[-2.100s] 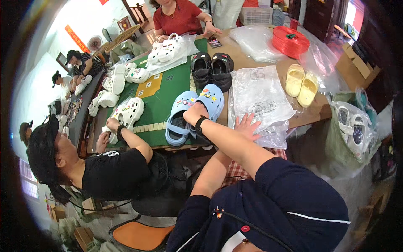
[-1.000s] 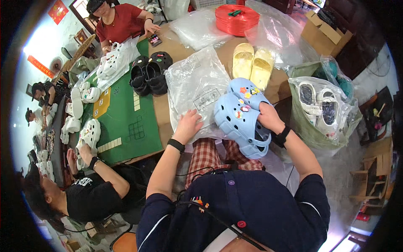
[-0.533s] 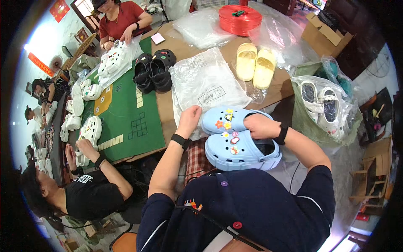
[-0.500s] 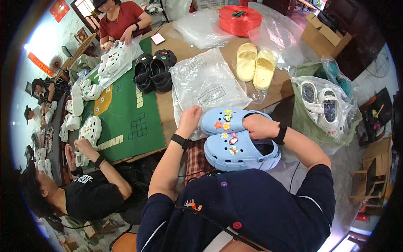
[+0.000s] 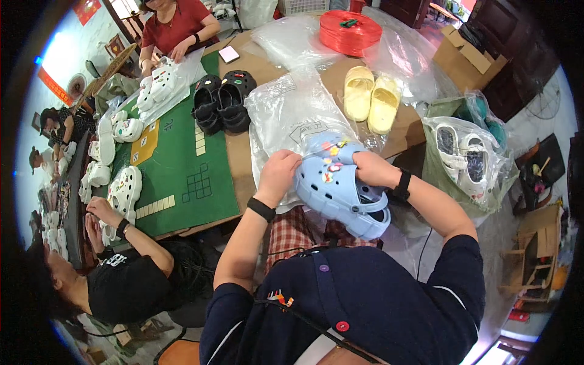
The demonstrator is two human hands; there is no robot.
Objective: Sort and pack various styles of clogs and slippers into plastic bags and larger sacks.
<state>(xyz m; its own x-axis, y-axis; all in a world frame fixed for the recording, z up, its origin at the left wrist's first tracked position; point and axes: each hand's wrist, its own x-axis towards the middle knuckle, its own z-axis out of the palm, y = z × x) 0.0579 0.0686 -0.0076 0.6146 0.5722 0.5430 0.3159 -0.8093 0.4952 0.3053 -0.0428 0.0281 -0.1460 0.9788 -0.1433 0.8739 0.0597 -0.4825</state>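
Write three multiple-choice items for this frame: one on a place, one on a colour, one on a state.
1. Where do the yellow slippers lie?
A. On the table beyond the clear plastic bags
B. On the green mat
C. On the floor

2. What colour are the clogs in the person's hands?
A. Black
B. Light blue
C. White

3. How are those clogs held?
A. Left hand alone
B. Lying untouched
C. Left hand and right hand both grip them

Answers: 1 A, the slippers sit on the brown table past the bags. 2 B, they are pale blue with small charms. 3 C, a hand grips each side.
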